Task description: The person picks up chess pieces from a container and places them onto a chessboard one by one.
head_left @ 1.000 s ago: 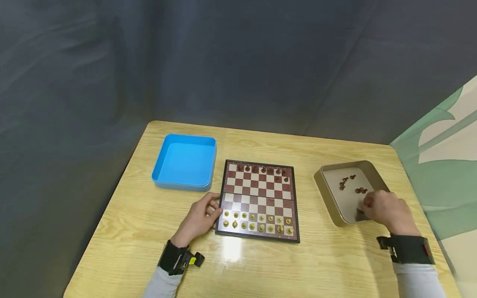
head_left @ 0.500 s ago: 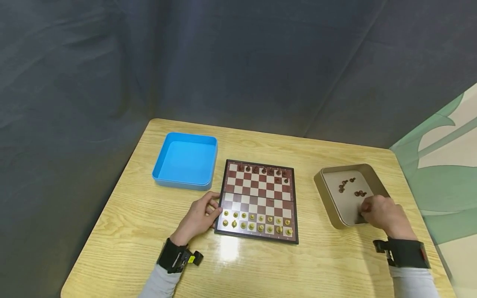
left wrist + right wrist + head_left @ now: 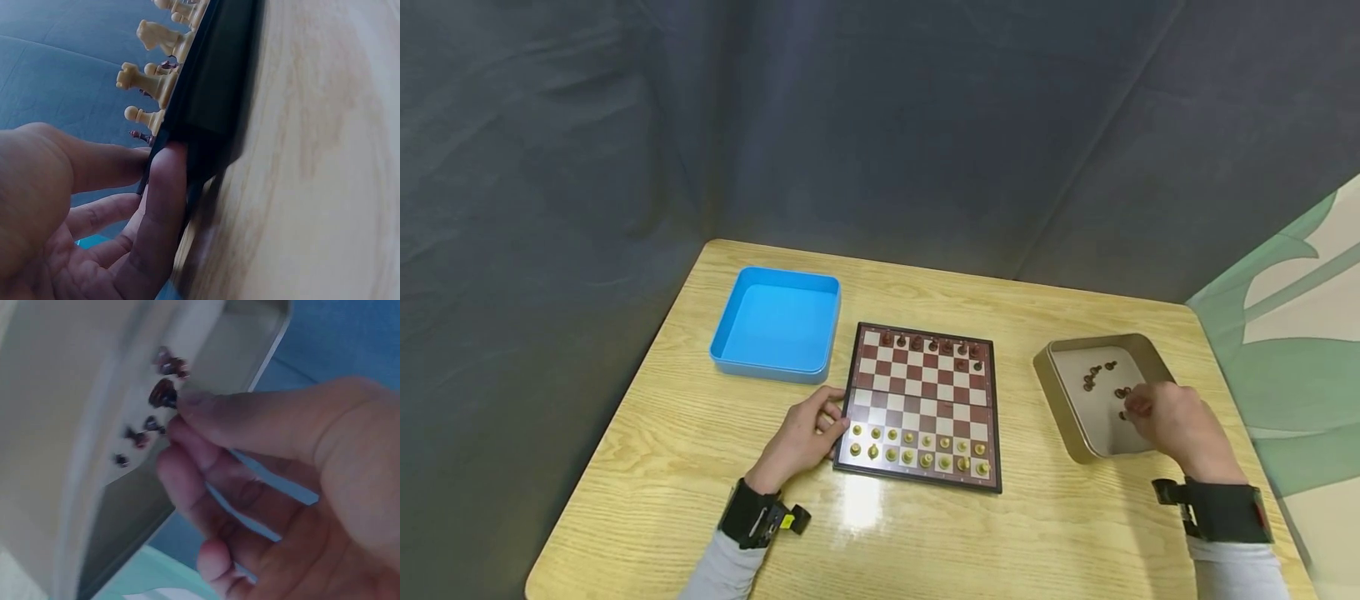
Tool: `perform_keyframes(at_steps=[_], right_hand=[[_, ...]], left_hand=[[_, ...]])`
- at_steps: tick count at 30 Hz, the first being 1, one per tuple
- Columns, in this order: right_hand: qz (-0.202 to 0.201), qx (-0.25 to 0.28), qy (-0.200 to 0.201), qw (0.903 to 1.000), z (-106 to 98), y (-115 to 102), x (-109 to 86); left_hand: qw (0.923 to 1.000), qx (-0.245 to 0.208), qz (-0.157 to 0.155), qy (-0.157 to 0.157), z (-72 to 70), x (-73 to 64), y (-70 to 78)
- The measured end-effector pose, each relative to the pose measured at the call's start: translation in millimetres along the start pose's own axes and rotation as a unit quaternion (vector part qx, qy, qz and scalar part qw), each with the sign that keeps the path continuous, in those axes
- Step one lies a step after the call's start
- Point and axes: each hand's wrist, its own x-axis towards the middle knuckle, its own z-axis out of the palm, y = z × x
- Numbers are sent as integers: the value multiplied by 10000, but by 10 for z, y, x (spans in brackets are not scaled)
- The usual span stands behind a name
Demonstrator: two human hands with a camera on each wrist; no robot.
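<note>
Right hand [image 3: 1180, 425] pinches dark-red chess piece [image 3: 162, 394] over square beige tin [image 3: 1060, 408].
Tin near right edge of bench [image 3: 1037, 533]; left hand [image 3: 800, 435] grips square red-white chequered board [image 3: 921, 387] at its left edge.

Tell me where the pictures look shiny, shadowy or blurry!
Head view: white glare on the table just in front of the chessboard; left wrist view: dark shadow along the chessboard's side; right wrist view: small dark pieces and the box's near rim look blurry.
</note>
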Motion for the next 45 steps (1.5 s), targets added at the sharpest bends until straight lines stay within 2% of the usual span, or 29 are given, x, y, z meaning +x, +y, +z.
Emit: perform_keyframes(at_steps=[4,10,21,32,39,45], right_hand=[[-576,40,568,9967,-30,-121,53],[-833,136,954,9919,-103,-348,164],[-815,590,1024,9896,-170,-694,348],[-991,659,1273,9847,-97,-1037,567],[-1140,909,1172,9823,-28,-1258,696],[-1240,1036,1111,9806,93,-1390,816]], left_hand=[[10000,23,0,17,-3,-3,0],[10000,0,3,-22,6,1,6],[9999,69,98,-47,15,-2,11],[9997,144,212,-30,38,16,-15],[9993,114,359,41,19,-2,-1],[9995,133,296,49,-5,-14,8]])
